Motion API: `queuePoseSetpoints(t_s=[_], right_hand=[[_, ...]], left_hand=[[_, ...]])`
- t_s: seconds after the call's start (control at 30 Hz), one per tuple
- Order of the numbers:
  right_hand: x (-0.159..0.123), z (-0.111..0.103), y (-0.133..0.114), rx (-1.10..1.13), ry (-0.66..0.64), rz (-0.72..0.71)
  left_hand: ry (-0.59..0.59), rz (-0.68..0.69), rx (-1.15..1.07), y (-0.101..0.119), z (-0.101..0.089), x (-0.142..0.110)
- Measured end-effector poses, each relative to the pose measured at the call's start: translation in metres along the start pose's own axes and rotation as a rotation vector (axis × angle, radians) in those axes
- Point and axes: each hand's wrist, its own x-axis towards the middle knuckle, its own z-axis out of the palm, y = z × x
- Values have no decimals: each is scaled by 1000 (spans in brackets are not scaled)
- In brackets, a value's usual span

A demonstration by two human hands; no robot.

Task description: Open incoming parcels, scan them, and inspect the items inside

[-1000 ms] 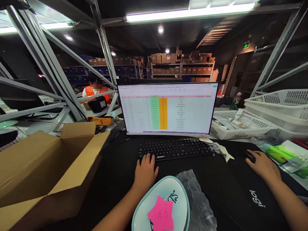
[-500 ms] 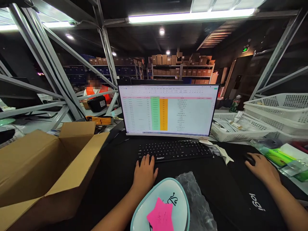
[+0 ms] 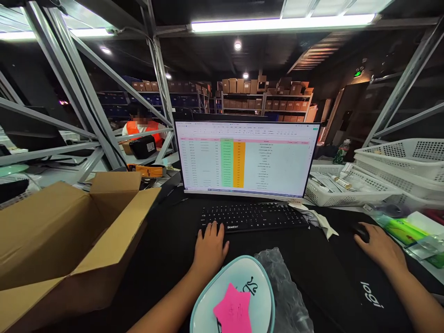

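Note:
My left hand (image 3: 210, 247) lies flat with its fingers stretched out, the tips at the lower left edge of a black keyboard (image 3: 256, 216). Over at the right, my right hand (image 3: 379, 247) is curled over a dark computer mouse (image 3: 362, 232) on a black desk mat (image 3: 333, 282). Behind the keyboard stands a monitor (image 3: 267, 162) showing a spreadsheet with green and orange columns. Close to my left forearm is a pale blue, rounded dish-like item (image 3: 258, 305) with a pink star-shaped sticky note (image 3: 235, 309) on it. Clear bubble wrap (image 3: 286, 291) lies beside it.
An open cardboard box (image 3: 114, 231) stands at the left. White plastic baskets (image 3: 350, 196) holding papers and small items are at the right, near a green package (image 3: 404, 231). A crumpled tissue (image 3: 321, 222) touches the keyboard's right end. Beyond the metal frame, a person in an orange vest (image 3: 157, 138) is visible.
The whole view has shifted slightly, with the scene sitting a little further right. Both hands keep their places on the keyboard edge and the mouse.

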Motion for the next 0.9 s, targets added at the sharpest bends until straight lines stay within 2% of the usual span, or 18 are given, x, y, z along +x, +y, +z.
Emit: queuePoseSetpoints(t_s=[0.47, 0.63, 0.77, 0.9], right_hand=[[3, 4, 6, 67, -19, -108], [8, 15, 21, 93, -12, -140], [11, 27, 35, 103, -58, -158], [10, 25, 32, 98, -49, -155]], left_hand=[[39, -14, -38, -1, 8, 1], [47, -25, -64, -1, 11, 0], [40, -26, -68, -1, 10, -2], [32, -20, -71, 0, 8, -1]])
